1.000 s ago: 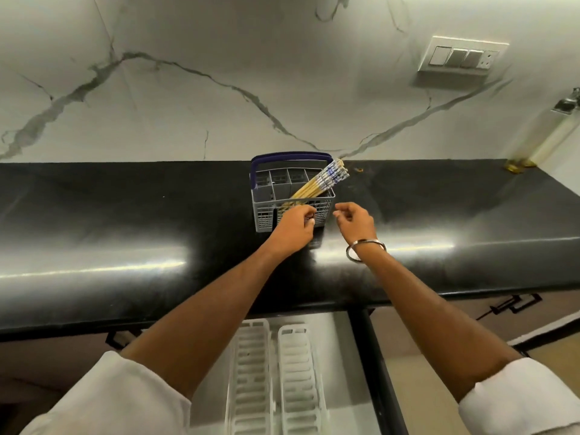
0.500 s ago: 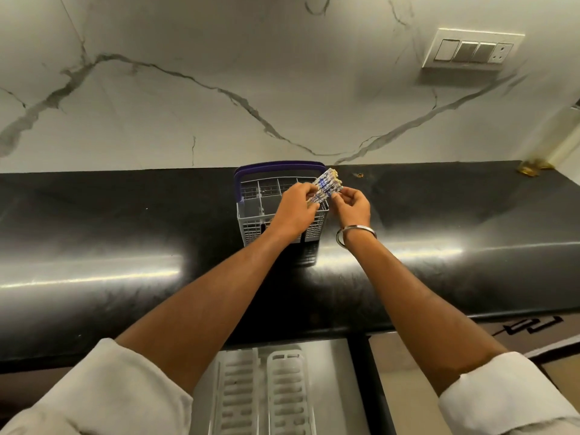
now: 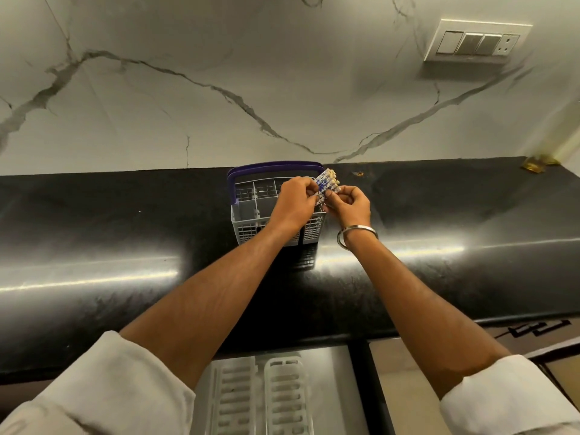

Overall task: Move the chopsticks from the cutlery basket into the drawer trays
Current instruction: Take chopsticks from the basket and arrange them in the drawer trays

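A grey cutlery basket (image 3: 249,211) with a purple handle stands on the black counter, near the wall. A bundle of chopsticks (image 3: 328,182) with blue-and-white patterned ends sticks up from its right side. My left hand (image 3: 293,200) grips the bundle from the left. My right hand (image 3: 348,205) pinches it from the right, a metal bangle on that wrist. The lower parts of the chopsticks are hidden behind my hands. Two white slotted drawer trays (image 3: 284,400) lie in the open drawer below the counter's front edge.
The black counter (image 3: 110,233) runs the full width, backed by a veined marble wall. A switch panel (image 3: 475,42) sits high on the right wall. A gold-coloured object (image 3: 538,164) is at the far right of the counter. Closed cabinet fronts lie right of the drawer.
Both hands rose from the basket's front to the top of the chopsticks and closed on the bundle. The camera view shifted closer and slightly upward.
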